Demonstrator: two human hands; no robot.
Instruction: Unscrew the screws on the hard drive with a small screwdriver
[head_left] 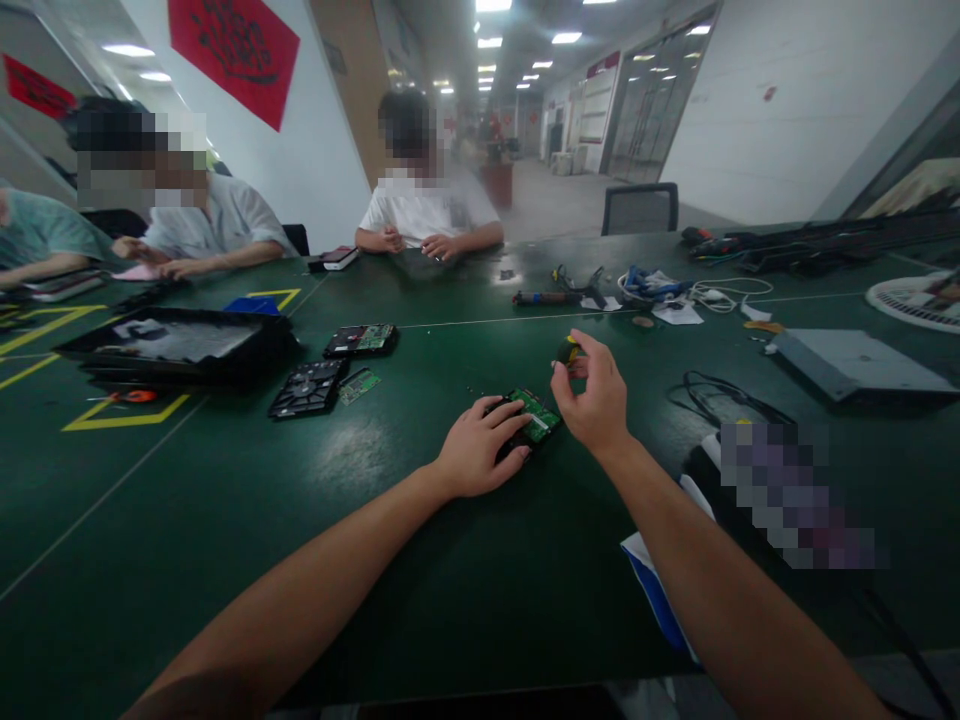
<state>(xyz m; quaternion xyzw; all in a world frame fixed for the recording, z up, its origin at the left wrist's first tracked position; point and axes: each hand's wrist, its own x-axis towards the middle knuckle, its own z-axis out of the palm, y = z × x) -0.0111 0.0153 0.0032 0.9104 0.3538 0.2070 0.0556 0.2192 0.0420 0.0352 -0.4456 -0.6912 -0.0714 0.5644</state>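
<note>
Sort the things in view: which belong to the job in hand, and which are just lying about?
In the job:
- green circuit board under the left hand
- yellow-and-black tool in the right hand

Apparently lying about:
- black trays
- grey metal box
- orange-handled tool

No writing could be read. A red sign (232, 55) on the pillar (319, 145) bore black brushed characters too blurred to make out; a smaller sign (37, 88) at far left bore dark marks; the board (543, 408) had a tiny, illegible white label (538, 424).
</note>
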